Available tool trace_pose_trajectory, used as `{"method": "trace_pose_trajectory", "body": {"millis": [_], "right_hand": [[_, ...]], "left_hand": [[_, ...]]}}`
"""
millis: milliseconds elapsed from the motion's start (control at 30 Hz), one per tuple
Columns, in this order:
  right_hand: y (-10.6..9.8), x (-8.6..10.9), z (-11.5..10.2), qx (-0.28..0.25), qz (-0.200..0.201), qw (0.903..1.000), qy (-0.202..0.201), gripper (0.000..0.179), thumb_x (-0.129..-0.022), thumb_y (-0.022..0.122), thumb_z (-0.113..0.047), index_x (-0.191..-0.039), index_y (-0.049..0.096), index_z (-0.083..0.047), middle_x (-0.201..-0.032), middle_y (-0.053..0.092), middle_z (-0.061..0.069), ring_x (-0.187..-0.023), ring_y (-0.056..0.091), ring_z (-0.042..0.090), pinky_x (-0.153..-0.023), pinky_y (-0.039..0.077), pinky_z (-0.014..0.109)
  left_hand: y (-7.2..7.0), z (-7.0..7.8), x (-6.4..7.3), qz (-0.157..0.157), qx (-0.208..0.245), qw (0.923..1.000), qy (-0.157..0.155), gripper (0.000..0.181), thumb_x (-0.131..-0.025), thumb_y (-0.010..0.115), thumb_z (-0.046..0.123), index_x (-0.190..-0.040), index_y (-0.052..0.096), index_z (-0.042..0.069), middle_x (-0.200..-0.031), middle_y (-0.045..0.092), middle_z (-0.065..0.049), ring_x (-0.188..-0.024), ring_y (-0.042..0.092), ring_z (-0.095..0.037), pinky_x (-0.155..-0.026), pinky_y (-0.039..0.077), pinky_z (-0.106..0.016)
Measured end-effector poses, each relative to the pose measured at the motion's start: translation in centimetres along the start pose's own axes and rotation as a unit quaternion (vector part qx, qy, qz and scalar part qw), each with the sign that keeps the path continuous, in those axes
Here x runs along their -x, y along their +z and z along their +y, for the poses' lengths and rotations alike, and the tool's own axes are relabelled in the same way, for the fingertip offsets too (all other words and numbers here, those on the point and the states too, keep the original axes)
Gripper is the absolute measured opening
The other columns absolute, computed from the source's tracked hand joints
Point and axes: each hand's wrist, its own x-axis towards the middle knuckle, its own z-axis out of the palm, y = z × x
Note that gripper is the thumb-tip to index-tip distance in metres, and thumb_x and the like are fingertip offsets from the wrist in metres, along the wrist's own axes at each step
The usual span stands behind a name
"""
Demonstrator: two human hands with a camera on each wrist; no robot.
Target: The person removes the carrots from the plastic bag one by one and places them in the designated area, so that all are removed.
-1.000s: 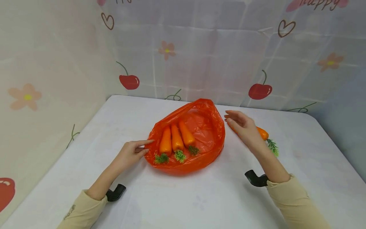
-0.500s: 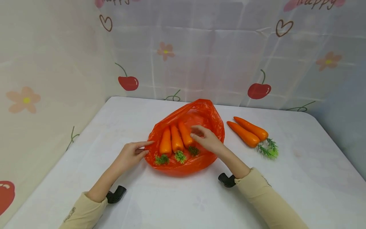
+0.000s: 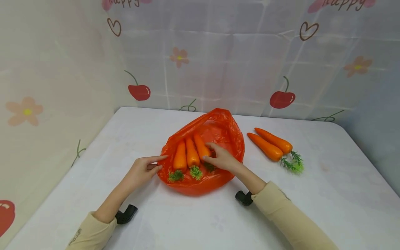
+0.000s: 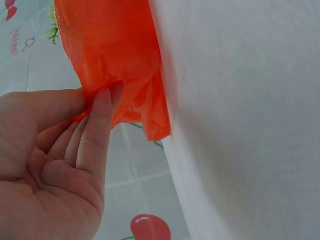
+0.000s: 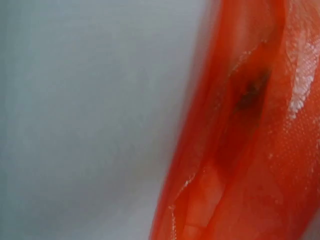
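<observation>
An orange-red plastic bag lies spread with its mouth up on the table. Three carrots lie side by side in it: a left carrot, a middle carrot and a right carrot, green tops toward the near rim. My left hand pinches the bag's left rim between thumb and fingers, as the left wrist view also shows. Inside the bag, my right hand grips the right carrot near its leafy end. In the right wrist view, bag plastic hides most of that hand.
Two more carrots with green tops lie together on the white tabletop, to the right of the bag. A curtain printed with cherries and flowers hangs behind the table.
My right hand has left the two carrots on the right, moved left into the bag and come onto the right carrot there. My left hand has stayed at the rim.
</observation>
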Motion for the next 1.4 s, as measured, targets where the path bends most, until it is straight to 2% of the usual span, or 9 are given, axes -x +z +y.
{"method": "trace_pose_trajectory", "body": {"millis": [200, 400, 600, 833, 1133, 1267, 1400], "right_hand": [[0.5, -0.7, 0.0, 0.02, 0.021, 0.9996, -0.006, 0.06, -0.082, 0.064, -0.029, -0.133, 0.039, -0.01, -0.118, 0.052, 0.008, -0.098, 0.05, 0.02, -0.086, 0.046, 0.036], [0.2, -0.7, 0.1, 0.001, 0.022, 0.9997, -0.006, 0.057, -0.082, 0.064, -0.024, -0.132, 0.041, -0.01, -0.116, 0.054, 0.01, -0.096, 0.05, 0.022, -0.083, 0.048, 0.035], [-0.1, -0.3, 0.2, -0.063, 0.007, 0.9977, 0.026, 0.056, -0.083, 0.063, -0.022, -0.134, 0.04, -0.011, -0.12, 0.049, 0.015, -0.105, 0.047, 0.027, -0.086, 0.046, 0.038], [-0.6, 0.4, 0.2, -0.136, -0.012, 0.9882, 0.07, 0.056, -0.083, 0.062, -0.025, -0.134, 0.041, -0.014, -0.123, 0.047, 0.014, -0.109, 0.044, 0.027, -0.087, 0.045, 0.037], [-1.6, 1.8, -0.2, -0.188, -0.02, 0.9779, 0.09, 0.055, -0.083, 0.063, -0.027, -0.133, 0.041, -0.019, -0.125, 0.045, 0.012, -0.108, 0.044, 0.026, -0.086, 0.047, 0.036], [-2.1, 2.6, -0.3, -0.187, -0.015, 0.9778, 0.092, 0.055, -0.082, 0.063, -0.029, -0.133, 0.042, -0.022, -0.127, 0.044, 0.01, -0.112, 0.042, 0.026, -0.088, 0.046, 0.036], [-2.8, 3.4, -0.6, -0.197, -0.011, 0.9767, 0.084, 0.054, -0.082, 0.063, -0.029, -0.132, 0.042, -0.023, -0.129, 0.042, 0.009, -0.116, 0.038, 0.027, -0.088, 0.045, 0.037]], "left_hand": [[-0.1, -0.1, 0.1, 0.006, -0.007, 0.9999, -0.008, 0.037, -0.081, 0.061, -0.002, -0.117, 0.059, 0.006, -0.116, 0.056, -0.017, -0.089, 0.063, -0.022, -0.07, 0.052, -0.025], [0.0, -0.2, 0.0, 0.007, -0.006, 1.0, 0.003, 0.036, -0.081, 0.061, -0.002, -0.116, 0.059, 0.004, -0.114, 0.056, -0.019, -0.088, 0.063, -0.023, -0.07, 0.052, -0.025], [0.2, -0.4, -0.1, 0.007, -0.009, 0.9999, 0.007, 0.036, -0.08, 0.061, -0.003, -0.116, 0.059, 0.004, -0.114, 0.057, -0.02, -0.088, 0.063, -0.024, -0.069, 0.052, -0.026], [0.2, -0.3, -0.2, 0.005, -0.011, 0.9999, -0.006, 0.037, -0.081, 0.061, -0.001, -0.117, 0.059, 0.006, -0.115, 0.057, -0.017, -0.09, 0.063, -0.023, -0.07, 0.052, -0.025], [0.3, -0.2, -0.1, 0.004, -0.004, 1.0, -0.008, 0.037, -0.081, 0.06, -0.002, -0.117, 0.059, 0.004, -0.115, 0.056, -0.019, -0.089, 0.063, -0.025, -0.068, 0.053, -0.025], [0.3, -0.3, 0.0, 0.006, -0.007, 0.9999, -0.009, 0.037, -0.081, 0.061, -0.003, -0.117, 0.059, 0.004, -0.114, 0.057, -0.019, -0.088, 0.063, -0.024, -0.067, 0.053, -0.023], [0.3, -0.3, 0.1, 0.01, -0.009, 0.9999, 0.002, 0.036, -0.08, 0.06, -0.004, -0.116, 0.059, 0.003, -0.112, 0.058, -0.018, -0.087, 0.064, -0.023, -0.067, 0.053, -0.024]]}}
